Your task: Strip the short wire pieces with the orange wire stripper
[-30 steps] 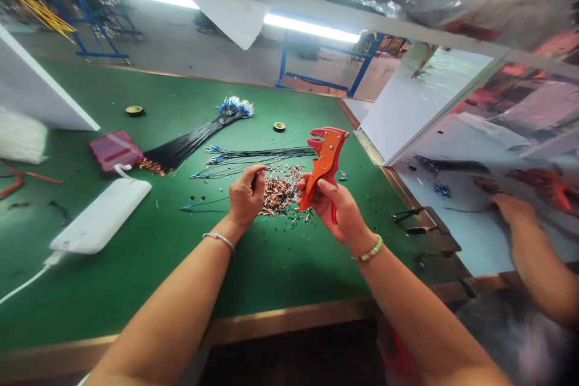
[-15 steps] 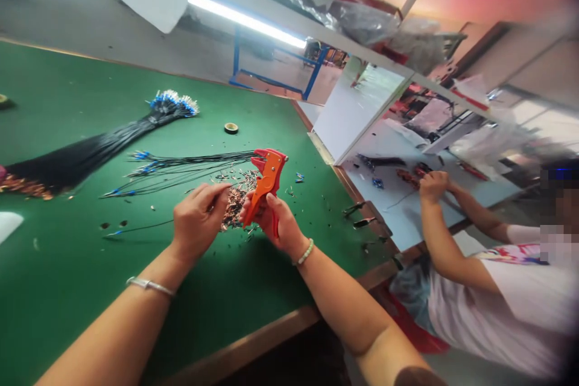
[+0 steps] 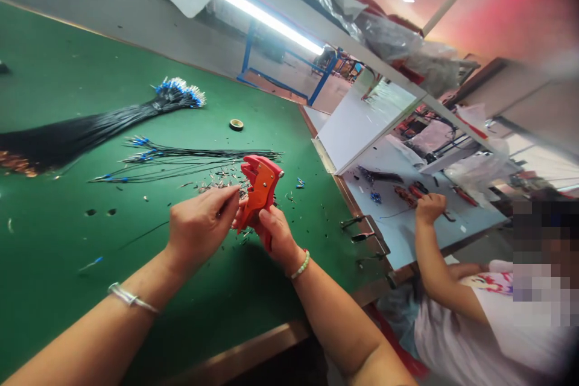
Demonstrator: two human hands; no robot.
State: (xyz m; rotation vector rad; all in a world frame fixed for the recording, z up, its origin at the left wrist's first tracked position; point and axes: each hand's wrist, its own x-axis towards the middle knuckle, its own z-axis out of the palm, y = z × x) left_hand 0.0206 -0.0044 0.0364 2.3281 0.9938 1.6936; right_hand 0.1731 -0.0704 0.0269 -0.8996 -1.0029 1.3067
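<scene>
An orange wire stripper [image 3: 260, 193] sits in my right hand [image 3: 277, 235], its jaws pointing up and left. My left hand [image 3: 203, 229] is pinched close against the tool, apparently on a thin dark wire [image 3: 224, 210], which is hard to make out. Beyond the hands lie loose black wires with blue terminals [image 3: 181, 160] and scattered copper-coloured scraps [image 3: 221, 184]. A thick bundle of black wires [image 3: 90, 129] with blue ends stretches across the green work mat [image 3: 58, 72].
A small tape roll [image 3: 236, 125] lies on the mat. Metal clips [image 3: 359, 229] sit near the table's right edge. At right, a co-worker's hand [image 3: 429, 208] works on a white surface [image 3: 398, 235] beyond an angled white panel [image 3: 362, 123].
The view has swung right and tilted. My hands have drawn closer together, and the stripper has turned, its jaws now facing more to the left. More of the co-worker shows at right.
</scene>
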